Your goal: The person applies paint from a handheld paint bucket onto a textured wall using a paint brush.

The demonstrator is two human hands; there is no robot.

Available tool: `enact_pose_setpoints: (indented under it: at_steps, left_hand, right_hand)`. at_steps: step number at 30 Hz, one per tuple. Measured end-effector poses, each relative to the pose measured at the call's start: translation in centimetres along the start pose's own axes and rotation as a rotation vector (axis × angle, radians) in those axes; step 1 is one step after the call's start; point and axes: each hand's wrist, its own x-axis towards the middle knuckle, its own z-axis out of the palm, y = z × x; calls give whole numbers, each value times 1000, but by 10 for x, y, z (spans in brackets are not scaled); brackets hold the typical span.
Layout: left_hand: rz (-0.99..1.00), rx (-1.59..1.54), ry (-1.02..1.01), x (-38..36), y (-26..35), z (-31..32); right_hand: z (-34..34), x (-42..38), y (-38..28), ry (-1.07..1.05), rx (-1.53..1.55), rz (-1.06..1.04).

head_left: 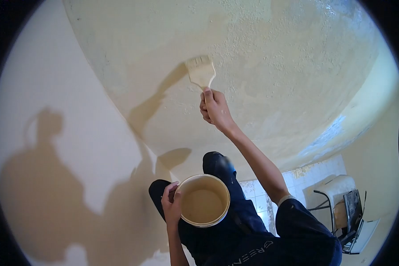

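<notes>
My right hand (215,110) is wrapped round the handle of a wide, cream-coloured paintbrush (201,72), its bristles pointing up at the wall (261,88). The bristle end overlaps the wall surface in this view, and the brush's shadow falls to its left. Down by my lap, my left hand (171,201) grips the rim of a round bucket (228,201) on its left side. Beige paint (203,205) shows inside the bucket, which rests over my dark-clothed legs.
Rough, flaking patches mark the upper wall. A second wall (66,88) meets it at a corner on the left, carrying my shadow. At the lower right, a chair (334,199) with dark items stands on a tiled floor (264,204).
</notes>
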Motion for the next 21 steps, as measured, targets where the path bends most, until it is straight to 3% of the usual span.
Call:
enact_pose_setpoints:
  at_steps: [1, 3, 4, 6, 9, 13, 16, 18, 21]
  left_hand:
    - [1, -4, -8, 3, -1, 1]
    - [2, 0, -11, 1, -3, -1]
    - [-14, 6, -20, -2, 0, 0]
    - [-43, -1, -4, -1, 9, 3]
    - [13, 21, -1, 2, -1, -1]
    - [40, 77, 21, 2, 2, 0]
    - [34, 31, 4, 2, -4, 0]
    - [13, 39, -17, 0, 7, 1]
    - [15, 36, -18, -1, 8, -1]
  right_hand:
    - [2, 3, -13, 7, -5, -3]
    - [1, 19, -30, 12, -35, -266]
    - [-6, 29, -33, 24, -34, -251]
    - [-14, 50, -41, -34, 23, -170]
    - [-23, 32, 17, -35, 48, -102]
    - [-36, -18, 52, -70, 15, 211]
    - [-31, -21, 0, -65, -20, 97]
    - [-30, -4, -41, -24, -126, -180]
    - [-30, 28, -99, -6, -23, -277]
